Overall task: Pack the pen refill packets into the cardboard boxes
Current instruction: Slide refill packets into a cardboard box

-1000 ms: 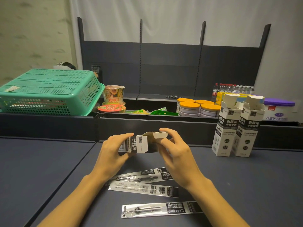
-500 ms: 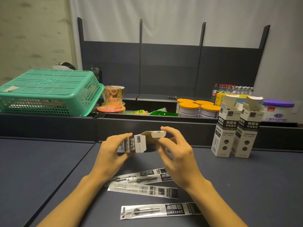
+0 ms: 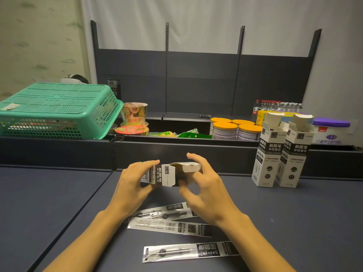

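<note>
Box in hand, end flaps open; three refill pkts flat on table, none packed.

Left hand (image 3: 133, 183) grips a small cardboard box (image 3: 167, 174) held sideways above the dark table (image 3: 294, 222), fingers curled over its top edge, thumb under. Right hand (image 3: 204, 190) at the box's open end: fingers curled, tips touching the raised flap (image 3: 191, 167); whether it pinches the flap, cannot tell. Three pen refill packets (image 3: 169, 227) lie flat near the wrists: two overlapping under the hands, third (image 3: 188, 251) apart, nearer the camera. Two more cardboard boxes (image 3: 269, 154) stand upright, side by side and touching, at table's far right, top flaps open. On the shelf behind: green basket (image 3: 59, 110) upside down at left, noodle cups (image 3: 134, 118), orange-lidded tins (image 3: 233, 128), water bottles (image 3: 275, 105).
</note>
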`<move>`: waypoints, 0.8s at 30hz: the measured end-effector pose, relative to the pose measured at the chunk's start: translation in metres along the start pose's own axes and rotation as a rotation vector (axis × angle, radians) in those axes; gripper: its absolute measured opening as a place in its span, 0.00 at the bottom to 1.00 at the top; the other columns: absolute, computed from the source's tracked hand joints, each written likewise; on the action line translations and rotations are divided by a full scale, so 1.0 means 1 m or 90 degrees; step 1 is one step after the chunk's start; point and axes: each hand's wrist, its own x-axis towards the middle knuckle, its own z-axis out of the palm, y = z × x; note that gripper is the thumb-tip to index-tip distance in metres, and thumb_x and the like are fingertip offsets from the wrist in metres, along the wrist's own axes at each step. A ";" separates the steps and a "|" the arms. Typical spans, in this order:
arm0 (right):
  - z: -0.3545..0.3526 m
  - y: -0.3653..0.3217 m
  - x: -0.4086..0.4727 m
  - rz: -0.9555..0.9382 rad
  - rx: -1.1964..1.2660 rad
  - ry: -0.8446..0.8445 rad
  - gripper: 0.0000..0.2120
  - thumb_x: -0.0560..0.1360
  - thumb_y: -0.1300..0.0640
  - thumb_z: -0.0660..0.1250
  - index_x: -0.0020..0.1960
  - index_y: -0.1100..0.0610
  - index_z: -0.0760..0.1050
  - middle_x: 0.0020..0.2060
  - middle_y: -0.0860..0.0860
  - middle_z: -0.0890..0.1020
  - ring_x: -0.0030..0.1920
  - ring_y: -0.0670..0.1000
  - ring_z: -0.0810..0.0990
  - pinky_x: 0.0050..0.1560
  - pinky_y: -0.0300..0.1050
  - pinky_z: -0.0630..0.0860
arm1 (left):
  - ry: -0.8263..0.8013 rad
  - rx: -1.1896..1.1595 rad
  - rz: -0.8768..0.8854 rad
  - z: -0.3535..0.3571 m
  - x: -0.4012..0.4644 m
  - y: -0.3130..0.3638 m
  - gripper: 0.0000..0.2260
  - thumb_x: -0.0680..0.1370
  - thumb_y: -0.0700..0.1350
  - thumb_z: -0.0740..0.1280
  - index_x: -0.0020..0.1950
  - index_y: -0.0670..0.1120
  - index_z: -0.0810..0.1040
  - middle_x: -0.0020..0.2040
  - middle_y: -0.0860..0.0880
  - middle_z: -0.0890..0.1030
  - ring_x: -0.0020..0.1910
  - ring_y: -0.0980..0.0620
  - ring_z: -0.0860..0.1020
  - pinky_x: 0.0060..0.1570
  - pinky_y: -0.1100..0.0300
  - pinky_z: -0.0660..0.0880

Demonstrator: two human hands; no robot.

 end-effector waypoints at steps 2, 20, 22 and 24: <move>0.000 0.000 0.000 0.013 -0.018 -0.020 0.15 0.77 0.51 0.66 0.63 0.50 0.78 0.75 0.45 0.62 0.64 0.48 0.72 0.59 0.26 0.62 | -0.002 0.002 0.003 0.001 -0.001 0.000 0.29 0.68 0.42 0.77 0.67 0.52 0.73 0.61 0.52 0.77 0.62 0.52 0.72 0.60 0.61 0.65; -0.004 0.002 0.002 -0.096 -0.091 0.119 0.11 0.78 0.58 0.61 0.57 0.58 0.78 0.67 0.60 0.73 0.53 0.56 0.79 0.49 0.53 0.82 | 0.019 -0.008 -0.007 0.002 0.000 -0.001 0.29 0.67 0.43 0.77 0.67 0.51 0.73 0.60 0.53 0.78 0.60 0.53 0.73 0.58 0.55 0.70; 0.001 0.005 0.001 -0.058 -0.108 0.031 0.13 0.78 0.58 0.62 0.60 0.58 0.78 0.70 0.59 0.69 0.59 0.59 0.78 0.55 0.56 0.80 | 0.018 -0.007 -0.001 0.001 0.000 0.000 0.29 0.67 0.43 0.77 0.67 0.52 0.73 0.60 0.53 0.78 0.60 0.55 0.72 0.58 0.57 0.69; 0.003 0.005 0.001 -0.020 -0.099 -0.039 0.16 0.80 0.56 0.61 0.66 0.57 0.75 0.74 0.56 0.64 0.66 0.59 0.73 0.63 0.54 0.75 | 0.012 -0.008 0.006 0.001 0.000 0.000 0.30 0.67 0.42 0.77 0.66 0.53 0.73 0.60 0.53 0.78 0.60 0.55 0.72 0.59 0.59 0.68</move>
